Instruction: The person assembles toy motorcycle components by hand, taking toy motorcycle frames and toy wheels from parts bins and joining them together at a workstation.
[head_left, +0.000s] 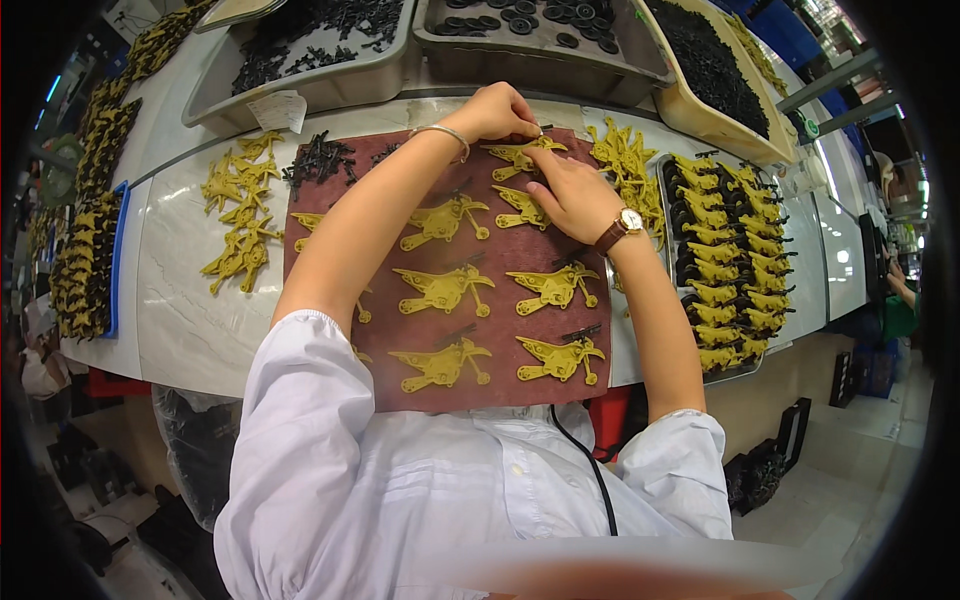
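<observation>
On a dark red mat, yellow plastic parts shaped like small motorbike bodies lie in rows, several with small black pieces beside them. My left hand is closed in a pinch at the mat's far edge; what its fingertips hold is too small to make out. Just under them lies a yellow plastic part of the farthest row. My right hand steadies that part with its index finger, the thumb stretched apart near another yellow body in the row below. The left forearm covers some parts in the left column.
Loose yellow parts lie in piles left and right of the mat. Black pieces sit at its far left corner. Grey bins and a cream bin line the back. A tray of assembled toys stands right.
</observation>
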